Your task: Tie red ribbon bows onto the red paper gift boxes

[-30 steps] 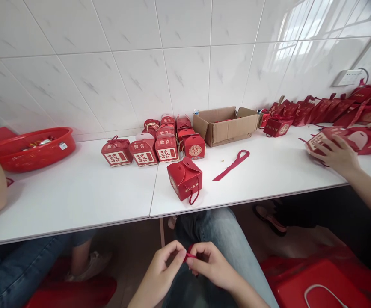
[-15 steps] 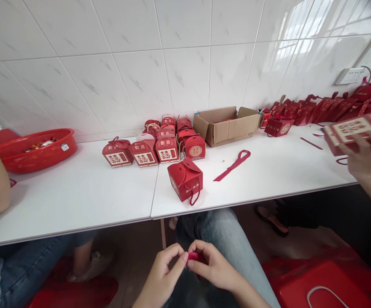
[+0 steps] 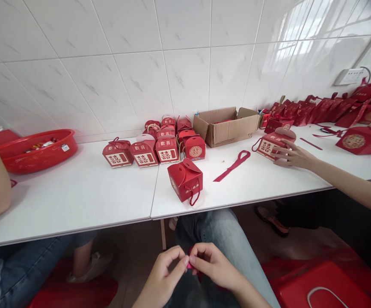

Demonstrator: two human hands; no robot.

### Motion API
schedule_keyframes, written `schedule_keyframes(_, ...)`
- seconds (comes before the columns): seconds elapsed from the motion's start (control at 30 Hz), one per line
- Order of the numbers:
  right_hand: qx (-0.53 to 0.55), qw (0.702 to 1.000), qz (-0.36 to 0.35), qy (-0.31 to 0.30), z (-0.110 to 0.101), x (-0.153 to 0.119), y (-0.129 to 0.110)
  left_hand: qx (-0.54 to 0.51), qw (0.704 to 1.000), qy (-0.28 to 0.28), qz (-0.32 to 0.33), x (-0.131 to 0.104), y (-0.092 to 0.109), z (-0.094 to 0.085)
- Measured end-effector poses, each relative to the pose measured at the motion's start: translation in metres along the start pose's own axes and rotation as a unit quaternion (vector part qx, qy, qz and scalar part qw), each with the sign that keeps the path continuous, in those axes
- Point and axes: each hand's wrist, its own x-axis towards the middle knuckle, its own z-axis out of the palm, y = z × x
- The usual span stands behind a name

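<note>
Above my lap, below the table edge, my left hand (image 3: 167, 271) and my right hand (image 3: 215, 266) meet at the fingertips. Both pinch a small piece of red ribbon (image 3: 189, 265), mostly hidden by the fingers. On the table in front stands a red gift box (image 3: 185, 180) with folded petal flaps and a twisted cord handle. To its right lies a looped dark-red ribbon (image 3: 235, 166).
Several red candy boxes (image 3: 145, 153) stand by the wall, left of an open cardboard box (image 3: 232, 131). A red basin (image 3: 40, 154) holds small items. At right, another person's hand (image 3: 296, 156) touches a red box (image 3: 270, 144); more boxes line the back.
The other person at right has set the held box down near the cardboard box, hand still on it. Another box now shows at far right. My fingers have shifted slightly on the ribbon.
</note>
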Motion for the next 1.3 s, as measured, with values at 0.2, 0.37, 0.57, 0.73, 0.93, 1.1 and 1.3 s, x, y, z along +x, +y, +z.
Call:
schedule_keyframes(0.2, 0.052, 0.998, -0.018, -0.006, -0.001, 0.0, -0.002, -0.014, 1.0, -0.007, 0.01, -0.003, -0.001, -0.003)
schedule_keyframes(0.37, 0.097, 0.995, -0.019, -0.012, -0.005, 0.002, 0.0, -0.018, 0.999, -0.017, 0.025, 0.001, 0.004, -0.006)
schedule_keyframes(0.57, 0.088, 0.995, -0.043, -0.01, -0.01, 0.002, 0.004, -0.007, 0.999, -0.032, 0.042, 0.007, 0.01, -0.011)
schedule_keyframes(0.73, 0.093, 0.994, -0.04, -0.032, -0.011, 0.002, 0.005, -0.016, 0.997, -0.05, 0.053, 0.007, 0.013, -0.013)
schedule_keyframes(0.93, 0.117, 0.991, -0.044, -0.042, -0.012, 0.0, 0.006, -0.009, 0.994, -0.073, 0.08, 0.012, 0.025, -0.014)
schedule_keyframes(1.1, 0.12, 0.99, -0.043, -0.06, -0.012, 0.0, 0.004, -0.061, 0.992, -0.086, 0.071, 0.012, 0.023, -0.013)
schedule_keyframes(1.3, 0.12, 0.988, -0.041, -0.09, -0.007, -0.001, 0.002, -0.147, 0.983, -0.101, 0.049, 0.006, 0.02, -0.011)
